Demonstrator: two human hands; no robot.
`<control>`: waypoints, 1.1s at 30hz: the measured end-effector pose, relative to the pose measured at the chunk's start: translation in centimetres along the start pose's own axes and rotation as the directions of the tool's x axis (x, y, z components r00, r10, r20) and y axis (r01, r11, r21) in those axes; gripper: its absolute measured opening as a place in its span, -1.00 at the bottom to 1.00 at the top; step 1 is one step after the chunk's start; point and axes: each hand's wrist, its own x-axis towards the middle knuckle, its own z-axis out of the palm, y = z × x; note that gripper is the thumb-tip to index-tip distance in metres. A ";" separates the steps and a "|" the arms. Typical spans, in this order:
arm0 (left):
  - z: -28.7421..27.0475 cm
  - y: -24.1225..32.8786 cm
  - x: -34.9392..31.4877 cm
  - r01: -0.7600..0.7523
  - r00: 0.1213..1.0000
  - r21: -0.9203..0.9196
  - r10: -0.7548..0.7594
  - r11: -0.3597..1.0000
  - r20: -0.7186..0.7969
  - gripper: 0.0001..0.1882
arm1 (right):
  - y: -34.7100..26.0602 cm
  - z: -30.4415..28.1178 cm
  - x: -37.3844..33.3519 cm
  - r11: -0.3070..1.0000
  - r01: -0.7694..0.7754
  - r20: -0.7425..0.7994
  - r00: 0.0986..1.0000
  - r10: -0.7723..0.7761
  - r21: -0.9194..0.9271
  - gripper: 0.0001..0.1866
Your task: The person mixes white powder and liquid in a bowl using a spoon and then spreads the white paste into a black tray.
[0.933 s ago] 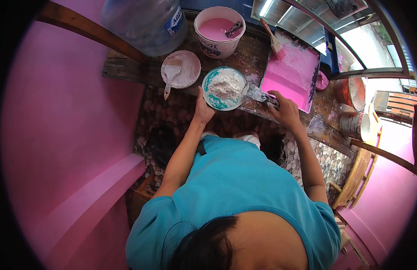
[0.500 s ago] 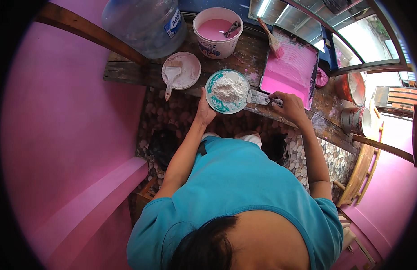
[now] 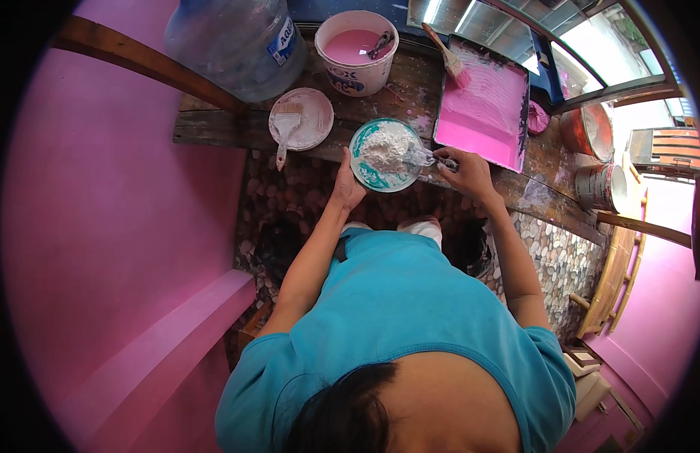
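Note:
My left hand (image 3: 350, 186) grips the near left rim of a round teal bowl (image 3: 369, 177), held at the near edge of the wooden bench. A heap of white powder (image 3: 387, 143) lies in the bowl, with teal showing around it. My right hand (image 3: 469, 175) is closed around the handle of a putty knife (image 3: 420, 156). The knife's whitish blade points left and reaches over the bowl's right rim, at the edge of the powder. Whether the blade has powder on it I cannot tell.
On the bench (image 3: 214, 128) stand a bucket of pink paint (image 3: 357, 49), a white lid (image 3: 316, 124) with a flat brush (image 3: 286, 128), and a pink paint tray (image 3: 478, 124) with another brush (image 3: 454, 68). A large water bottle (image 3: 236, 53) and paint-stained pails (image 3: 599, 187) flank them.
The putty knife has moved left with my right hand, and its blade now overlaps the bowl's right side more. My left hand still holds the bowl.

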 end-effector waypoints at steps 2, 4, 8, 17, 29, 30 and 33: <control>0.3 0.0 0.1 0.008 1.000 0.016 -0.008 1.000 0.007 -0.40 | -0.3 0.5 -0.2 0.997 0.073 -0.093 0.993 -0.069 0.040 -0.67; 0.1 0.0 -0.1 0.005 1.000 0.018 -0.005 1.000 0.005 -0.40 | -1.6 -0.6 -0.3 0.997 0.070 -0.078 0.994 -0.071 -0.019 -0.66; 0.3 -0.1 0.2 0.012 1.000 -0.019 -0.012 1.000 0.028 -0.41 | -3.1 -1.6 -0.6 0.975 0.142 -0.139 0.976 -0.167 -0.170 -0.64; 0.5 -0.5 -0.1 0.017 1.000 -0.013 -0.016 1.000 0.026 -0.40 | -3.7 -4.0 -0.9 0.969 0.073 -0.149 0.983 -0.110 -0.236 -0.65; 1.3 0.1 -0.9 0.066 0.997 0.010 -0.066 0.998 0.044 -0.40 | -0.7 -6.1 1.6 0.973 0.024 0.152 0.988 0.012 -0.230 -0.64; 1.5 0.1 -1.0 0.074 0.996 0.020 -0.075 0.997 0.044 -0.40 | -0.5 -5.9 2.0 0.977 0.012 0.184 0.983 0.028 -0.214 -0.64; 1.8 0.5 -1.4 0.125 0.991 0.040 -0.126 0.991 0.039 -0.41 | -0.2 -5.3 3.0 0.972 0.101 0.240 0.970 -0.048 -0.215 -0.64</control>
